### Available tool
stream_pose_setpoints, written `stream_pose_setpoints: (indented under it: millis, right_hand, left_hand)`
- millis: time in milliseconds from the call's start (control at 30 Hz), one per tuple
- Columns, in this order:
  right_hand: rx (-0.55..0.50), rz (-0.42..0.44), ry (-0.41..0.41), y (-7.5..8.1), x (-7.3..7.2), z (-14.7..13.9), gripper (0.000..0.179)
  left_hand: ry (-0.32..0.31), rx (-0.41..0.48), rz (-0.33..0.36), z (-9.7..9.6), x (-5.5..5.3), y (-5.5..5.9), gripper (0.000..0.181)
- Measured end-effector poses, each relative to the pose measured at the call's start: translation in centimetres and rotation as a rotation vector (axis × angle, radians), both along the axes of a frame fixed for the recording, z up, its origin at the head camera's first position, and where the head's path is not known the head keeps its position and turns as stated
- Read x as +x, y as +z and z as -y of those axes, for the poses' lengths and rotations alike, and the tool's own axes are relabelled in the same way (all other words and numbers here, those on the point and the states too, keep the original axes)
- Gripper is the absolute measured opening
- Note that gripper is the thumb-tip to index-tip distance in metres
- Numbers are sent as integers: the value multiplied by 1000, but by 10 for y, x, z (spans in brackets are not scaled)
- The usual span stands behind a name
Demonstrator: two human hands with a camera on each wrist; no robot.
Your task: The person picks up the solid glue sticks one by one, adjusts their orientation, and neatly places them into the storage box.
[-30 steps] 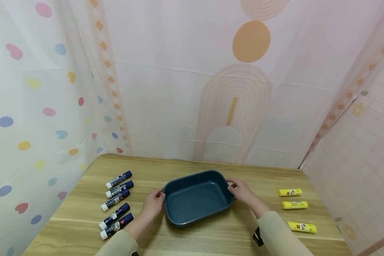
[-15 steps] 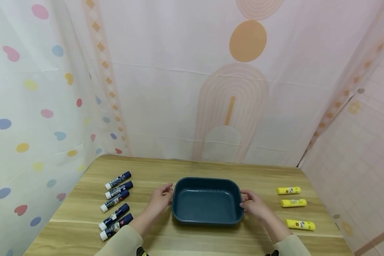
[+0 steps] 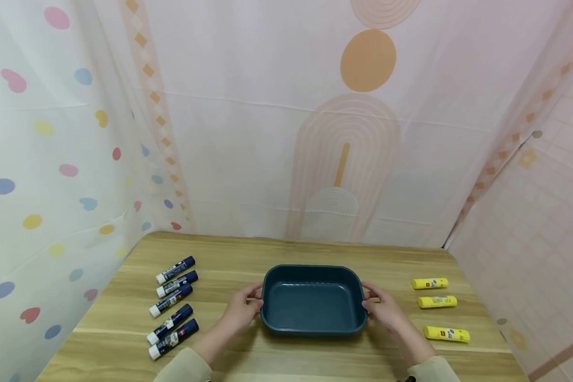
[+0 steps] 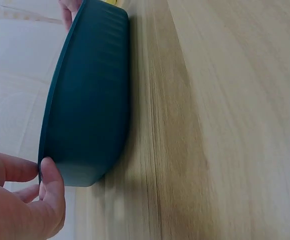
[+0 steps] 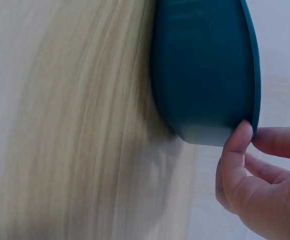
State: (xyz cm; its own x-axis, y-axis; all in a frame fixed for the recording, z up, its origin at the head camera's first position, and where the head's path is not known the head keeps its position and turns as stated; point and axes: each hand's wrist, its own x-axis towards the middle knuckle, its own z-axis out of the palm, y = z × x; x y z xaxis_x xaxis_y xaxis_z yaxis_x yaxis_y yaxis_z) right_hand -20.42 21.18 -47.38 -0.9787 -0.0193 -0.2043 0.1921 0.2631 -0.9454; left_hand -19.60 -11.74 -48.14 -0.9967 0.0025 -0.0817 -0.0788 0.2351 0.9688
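Observation:
A dark teal rectangular basin (image 3: 313, 302) with rounded corners sits on the wooden table, its bare inside facing up. At its left end my left hand (image 3: 241, 307) pinches the rim; in the left wrist view the thumb and fingers (image 4: 52, 187) meet over the edge. My right hand (image 3: 383, 306) grips the opposite end the same way, and the right wrist view has its fingers (image 5: 235, 155) pinching the rim. The hidden parts of both hands lie behind the basin's ends in the head view.
Several dark blue glue sticks (image 3: 174, 315) with white caps lie in a column on the left. Three yellow glue sticks (image 3: 436, 302) lie on the right of the table (image 3: 296, 366). Patterned curtains (image 3: 248, 159) hang behind and at both sides.
The basin has turned from a slant to square with the table and shifted slightly right. The left hand's fingers, looser half a second ago, now close on the rim.

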Motion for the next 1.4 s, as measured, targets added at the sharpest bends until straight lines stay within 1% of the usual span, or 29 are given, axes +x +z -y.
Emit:
stream_pose_setpoints:
  millis: [100, 233, 400, 567, 667, 767, 833, 867, 933, 967, 1033, 1167, 1233, 1267, 1333, 1400]
  right_hand:
    - [-12, 6, -6, 0, -2, 1, 48]
    - [-12, 7, -11, 0, -4, 2, 47]
    - [-9, 3, -19, -1, -5, 3, 47]
    - [4, -19, -12, -3, -5, 5, 47]
    - [11, -9, 8, -2, -4, 3, 48]
    - [35, -1, 73, 5, -3, -6, 52]
    - [114, -61, 145, 10, -2, -16, 55]
    - [172, -108, 172, 13, -1, -23, 56]
    - [292, -230, 217, 19, 0, -37, 57]
    - [362, -311, 231, 21, 1, -45, 57]
    - [488, -452, 234, 24, 5, -61, 56]
    - [667, -672, 251, 22, 17, -95, 60]
    - [756, -720, 271, 17, 23, -112, 62]
    - [802, -730, 286, 14, 25, -120, 63]
    - [869, -699, 317, 8, 30, -135, 62]
    - [908, -633, 344, 2, 34, -148, 60]
  left_hand:
    - [3, 12, -11, 0, 0, -1, 45]
    - [6, 23, -8, 0, -1, -2, 46]
    - [12, 18, 3, 1, -2, -3, 46]
    - [28, 16, 25, 1, -4, -3, 46]
    - [36, 19, 43, 0, -5, -3, 45]
    - [39, 18, 54, -1, -7, -3, 44]
    - [34, 14, 61, -2, -8, -3, 43]
    - [30, 9, 64, -2, -9, -3, 43]
    - [20, 4, 69, -2, -10, -3, 43]
    - [16, 2, 71, -2, -10, -2, 43]
    - [7, 1, 75, -1, -11, -2, 43]
    - [-6, 3, 73, -1, -11, -1, 44]
    - [-6, 2, 71, -1, -11, 0, 45]
    - [-4, 0, 69, -1, -12, 0, 44]
    - [-1, -7, 64, -2, -12, 0, 44]
    - [4, -12, 59, -2, -12, 1, 44]
